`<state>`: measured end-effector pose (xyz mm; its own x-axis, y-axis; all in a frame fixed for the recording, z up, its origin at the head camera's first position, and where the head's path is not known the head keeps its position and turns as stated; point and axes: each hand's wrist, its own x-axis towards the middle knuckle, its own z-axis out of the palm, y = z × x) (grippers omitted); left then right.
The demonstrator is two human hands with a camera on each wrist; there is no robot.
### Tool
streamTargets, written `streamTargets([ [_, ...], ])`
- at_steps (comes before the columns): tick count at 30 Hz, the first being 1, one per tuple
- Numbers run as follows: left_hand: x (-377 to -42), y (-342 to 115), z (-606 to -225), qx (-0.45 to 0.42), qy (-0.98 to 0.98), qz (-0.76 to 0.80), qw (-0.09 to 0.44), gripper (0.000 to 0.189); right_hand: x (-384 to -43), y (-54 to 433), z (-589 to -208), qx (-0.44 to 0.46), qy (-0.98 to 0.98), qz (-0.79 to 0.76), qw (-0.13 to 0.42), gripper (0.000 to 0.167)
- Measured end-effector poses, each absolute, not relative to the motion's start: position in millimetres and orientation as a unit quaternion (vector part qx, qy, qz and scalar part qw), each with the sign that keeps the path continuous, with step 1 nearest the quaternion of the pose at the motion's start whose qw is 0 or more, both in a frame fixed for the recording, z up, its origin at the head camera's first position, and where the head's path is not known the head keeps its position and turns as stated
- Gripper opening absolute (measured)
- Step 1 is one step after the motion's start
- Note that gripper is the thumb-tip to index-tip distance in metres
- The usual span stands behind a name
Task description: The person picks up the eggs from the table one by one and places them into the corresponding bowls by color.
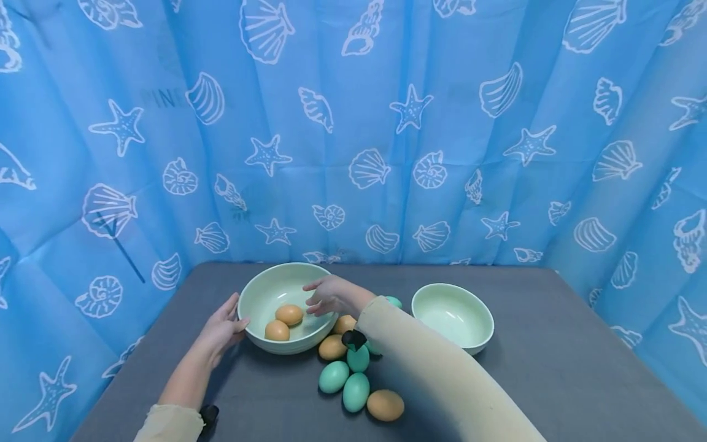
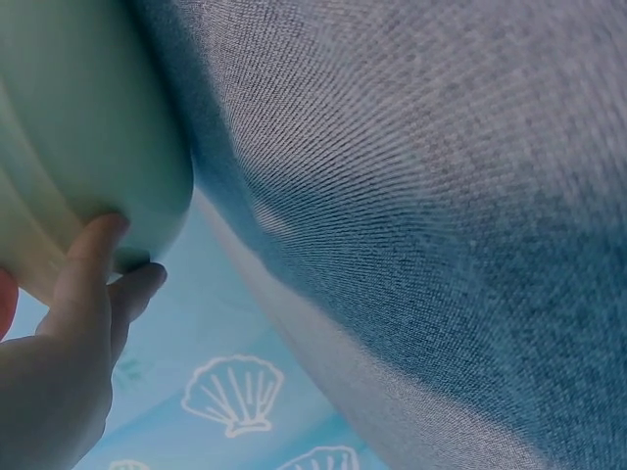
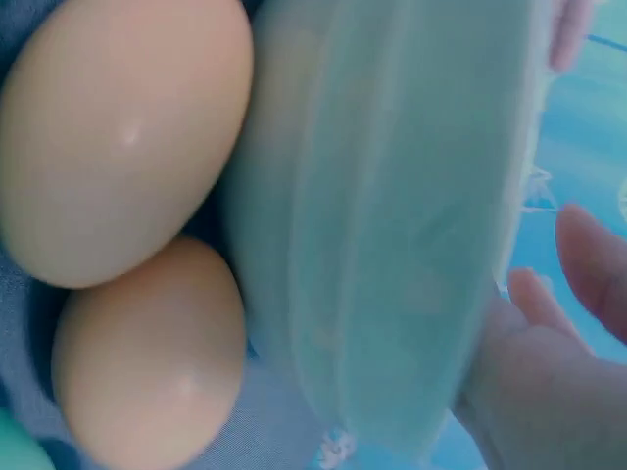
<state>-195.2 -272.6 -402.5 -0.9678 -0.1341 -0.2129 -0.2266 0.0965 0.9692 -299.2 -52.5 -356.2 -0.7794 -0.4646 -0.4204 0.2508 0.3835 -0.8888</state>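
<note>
A large pale green bowl [image 1: 259, 294] holds two brown eggs [image 1: 289, 315]. My left hand [image 1: 222, 328] grips its left rim, thumb over the edge and fingers against the outer wall, as the left wrist view also shows. Over the bowl's right side reaches my right hand [image 1: 334, 296], its fingers loosely bent with nothing between them. In the right wrist view that hand [image 3: 539, 382] lies beyond the bowl's rim. Outside, close against the bowl's right wall, lie two brown eggs [image 1: 332, 347], partly hidden by my right arm in the head view.
Several green eggs [image 1: 334, 377] and a brown egg [image 1: 385, 405] lie loose on the grey tabletop [image 1: 265, 399] nearer me. A smaller pale green bowl [image 1: 453, 313] stands to the right, behind my right forearm. A blue shell-patterned curtain [image 1: 353, 135] hangs around the table.
</note>
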Motion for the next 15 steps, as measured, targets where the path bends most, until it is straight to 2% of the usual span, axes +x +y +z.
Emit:
streamTargets([
  [6, -196.6, -272.3, -400.9, -0.117, 0.742, 0.659, 0.034, 0.073, -298.2, -29.1, -341.5, -0.067, 0.751, -0.588, 0.294, 0.045],
  [15, -195.0, -273.1, -401.5, -0.122, 0.742, 0.658, 0.037, 0.073, -285.6, 6.1, -336.7, -0.095, 0.737, -0.603, 0.29, 0.047],
])
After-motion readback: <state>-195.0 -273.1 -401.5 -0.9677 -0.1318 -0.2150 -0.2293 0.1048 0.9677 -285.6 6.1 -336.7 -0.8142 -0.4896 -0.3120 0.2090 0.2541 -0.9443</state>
